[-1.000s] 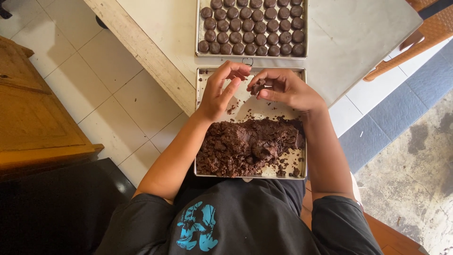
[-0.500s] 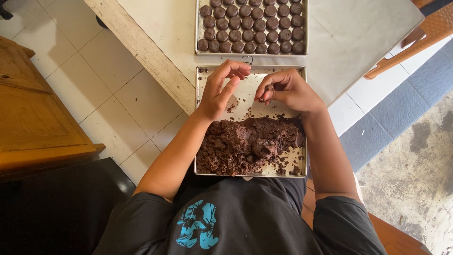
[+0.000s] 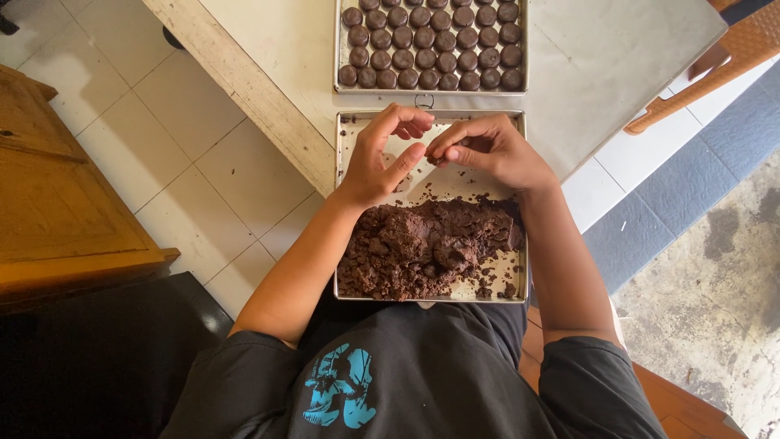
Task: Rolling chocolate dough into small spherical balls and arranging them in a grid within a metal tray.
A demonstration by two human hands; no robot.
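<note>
Chocolate dough (image 3: pixel 426 248) heaped in lower half of metal tray (image 3: pixel 349 203), frame centre; soft, crumbly, sticky, best pinched off at heap's edge. Right hand (image 3: pixel 491 150) grip pinching small dark piece; left hand (image 3: pixel 382 158) cupped, fingers spread, touching it. Tray of shaped rounds (image 3: pixel 431 41) above on worktop (image 3: pixel 601 57).

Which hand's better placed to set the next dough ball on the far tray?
Right, probably. The right hand pinches a small bit of dough at its fingertips, near the far tray. The left hand is open beside it, holding nothing I can see. The dough pile sits below both.
</note>
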